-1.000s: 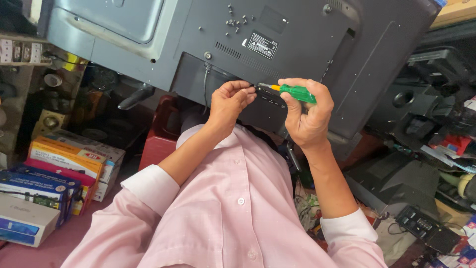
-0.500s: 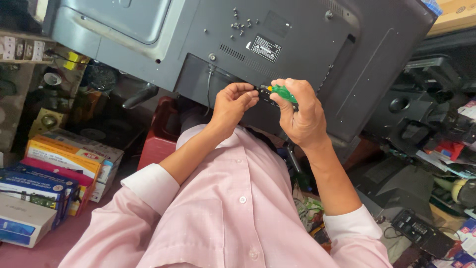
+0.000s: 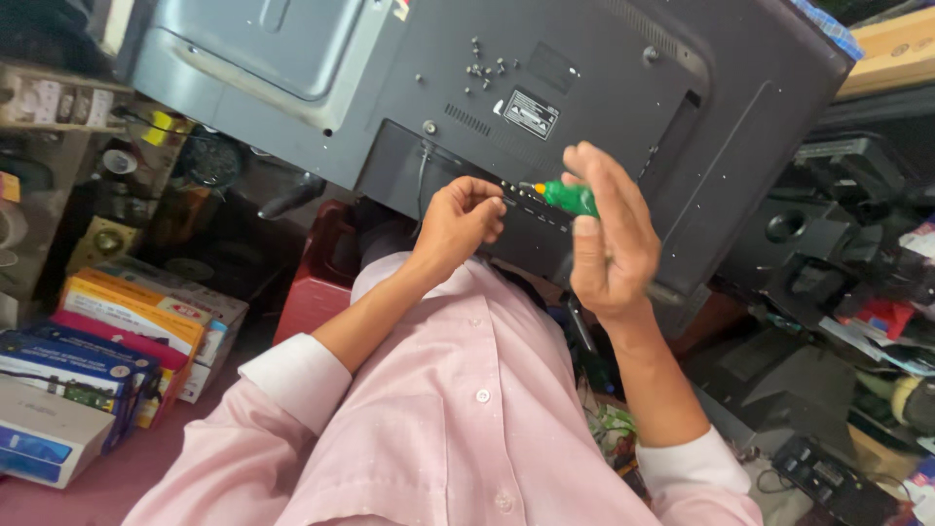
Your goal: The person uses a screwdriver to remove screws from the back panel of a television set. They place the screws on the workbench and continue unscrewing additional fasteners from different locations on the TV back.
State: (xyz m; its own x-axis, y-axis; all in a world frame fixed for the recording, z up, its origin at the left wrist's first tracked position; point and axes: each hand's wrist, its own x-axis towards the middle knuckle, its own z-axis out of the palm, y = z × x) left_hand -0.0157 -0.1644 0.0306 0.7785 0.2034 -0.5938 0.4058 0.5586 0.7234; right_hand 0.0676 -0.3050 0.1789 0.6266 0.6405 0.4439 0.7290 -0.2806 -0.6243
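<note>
A flat television lies face down with its grey back panel toward me. My right hand grips a green-handled screwdriver, whose tip points left at the port strip along the panel's lower recess. My left hand is curled at that same strip, its fingertips touching the panel next to the screwdriver tip. What the fingers pinch is hidden. Several loose screws rest on the panel higher up, beside a white label. Pink shirt sleeves cover both my arms.
Colourful cardboard boxes are stacked at the left. A red plastic stool stands under the television. Black electronic housings and parts crowd the right. A dark remote-like device lies at the bottom right.
My right hand has turned on the screwdriver, fingers now spread more upright around the green handle. The view has moved closer to the panel. My left hand stays at the port strip.
</note>
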